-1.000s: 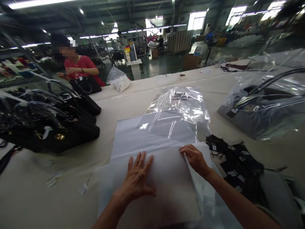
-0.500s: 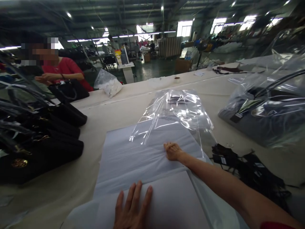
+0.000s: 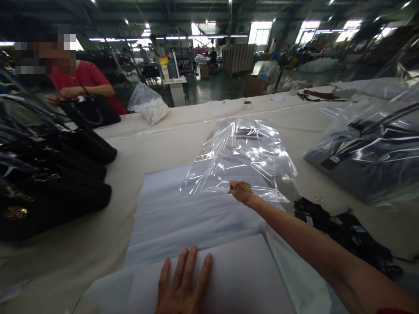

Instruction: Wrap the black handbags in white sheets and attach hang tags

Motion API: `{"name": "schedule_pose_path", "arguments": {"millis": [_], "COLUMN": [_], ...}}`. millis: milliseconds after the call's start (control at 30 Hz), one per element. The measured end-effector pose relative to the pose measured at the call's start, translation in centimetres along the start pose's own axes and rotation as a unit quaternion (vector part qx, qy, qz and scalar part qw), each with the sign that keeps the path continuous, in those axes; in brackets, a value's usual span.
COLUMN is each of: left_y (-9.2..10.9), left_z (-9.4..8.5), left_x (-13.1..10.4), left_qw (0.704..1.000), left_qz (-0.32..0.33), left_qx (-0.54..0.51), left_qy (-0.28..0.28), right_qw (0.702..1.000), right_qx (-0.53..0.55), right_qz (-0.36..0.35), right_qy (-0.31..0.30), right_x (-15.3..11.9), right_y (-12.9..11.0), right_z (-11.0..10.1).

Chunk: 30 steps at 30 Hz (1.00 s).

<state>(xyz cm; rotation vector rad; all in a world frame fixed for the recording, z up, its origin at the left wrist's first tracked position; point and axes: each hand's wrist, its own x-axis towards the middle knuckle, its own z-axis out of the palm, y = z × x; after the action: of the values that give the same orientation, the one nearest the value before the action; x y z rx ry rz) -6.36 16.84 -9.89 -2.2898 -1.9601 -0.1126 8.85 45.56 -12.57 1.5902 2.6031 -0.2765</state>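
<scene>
My left hand (image 3: 183, 283) lies flat with fingers spread on a pale, smooth sheet (image 3: 235, 270) at the bottom centre. Beyond that sheet is wrinkled bluish-white paper (image 3: 173, 213). My right hand (image 3: 241, 192) is closed at the near edge of a clear, shiny plastic bag (image 3: 252, 148), over the far part of the paper. Whether its fingers pinch the plastic or anything else is hidden. Translucent wrapping shows along both sides of the smooth sheet.
Black handbags (image 3: 65, 187) stand at the left. A grey bag in clear plastic (image 3: 369, 152) sits at the right, with black tagged pieces (image 3: 347, 235) nearer. A person in red (image 3: 94, 83) handles a black bag across the table (image 3: 131, 152).
My right hand has moved away from me across the paper to the near edge of the clear plastic. My left hand has stayed on the smooth sheet. The view has shifted slightly.
</scene>
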Motion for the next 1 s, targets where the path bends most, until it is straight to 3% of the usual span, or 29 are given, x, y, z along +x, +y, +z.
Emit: {"name": "schedule_pose_path", "arguments": {"millis": [133,333,433,567,633,733,1000], "left_y": [0.1,-0.9,-2.9,-5.9,-7.0,-7.8,-9.1], "left_z": [-0.2,-2.2,-4.0,-4.9,-4.4,-3.5,-3.0], "left_x": [-0.1,0.0,2.4,8.0,10.5,12.8,13.3], "left_qw": [1.000,0.999,0.996,0.993,0.997,0.998,0.977], "left_qz": [0.008,0.035,0.031,-0.016,-0.003,0.011,-0.103], "left_qx": [0.011,-0.009,-0.064,-0.061,-0.051,-0.055,-0.038], "left_qy": [0.010,0.007,0.045,0.095,0.063,-0.039,-0.182], "right_qw": [0.997,0.964,0.941,0.924,0.919,0.917,0.935], "right_qx": [0.022,0.018,-0.012,-0.028,-0.036,-0.044,0.064], "right_qz": [-0.068,-0.267,-0.338,-0.381,-0.392,-0.396,-0.349], "right_qy": [0.019,0.005,-0.006,-0.007,0.004,0.016,0.023], "right_x": [-0.1,-2.6,-3.6,-4.3,-4.4,-4.6,-4.0], "right_y": [-2.5,-6.2,-7.0,-7.8,-8.1,-8.4,-6.6], "right_z": [-2.2,-3.8,-4.0,-4.6,-5.0,-5.7,-4.6]}}
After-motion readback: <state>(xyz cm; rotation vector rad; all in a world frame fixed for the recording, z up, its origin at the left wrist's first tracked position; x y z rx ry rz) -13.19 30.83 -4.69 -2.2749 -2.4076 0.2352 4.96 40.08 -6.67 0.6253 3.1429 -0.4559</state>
